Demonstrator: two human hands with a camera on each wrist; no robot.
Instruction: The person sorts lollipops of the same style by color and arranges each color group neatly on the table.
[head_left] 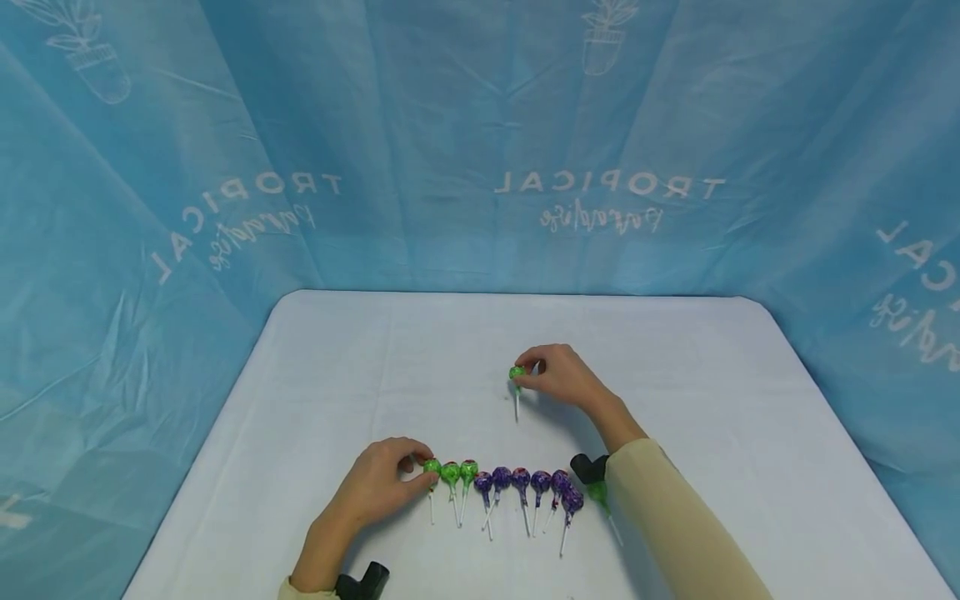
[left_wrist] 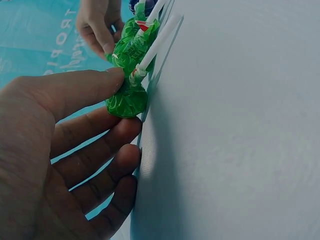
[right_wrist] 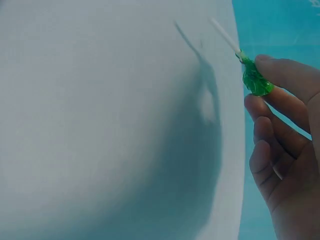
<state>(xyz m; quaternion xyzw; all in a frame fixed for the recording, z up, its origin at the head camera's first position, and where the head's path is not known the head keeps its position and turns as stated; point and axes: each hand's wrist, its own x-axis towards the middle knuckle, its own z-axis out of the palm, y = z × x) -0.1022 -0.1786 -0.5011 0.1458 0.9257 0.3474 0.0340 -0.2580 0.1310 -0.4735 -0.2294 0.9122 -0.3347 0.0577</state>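
hands (head_left: 384, 482) (head_left: 562, 375), green lollipop (head_left: 432, 466) (head_left: 517, 372) in each

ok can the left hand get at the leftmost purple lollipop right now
Probably not directly: the left hand pinches the leftmost green lollipop, and two more green lollipops lie between it and the leftmost purple lollipop. The hand likely must let go and reach past them.

Lolly row (head_left: 521, 477) blocks nr side, rm behind

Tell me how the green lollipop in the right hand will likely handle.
The green lollipop is probably light: the right hand merely pinches it. Its shiny, crinkled wrapper may slip slightly. The straight stick looks stiff and would likely limit rolling.
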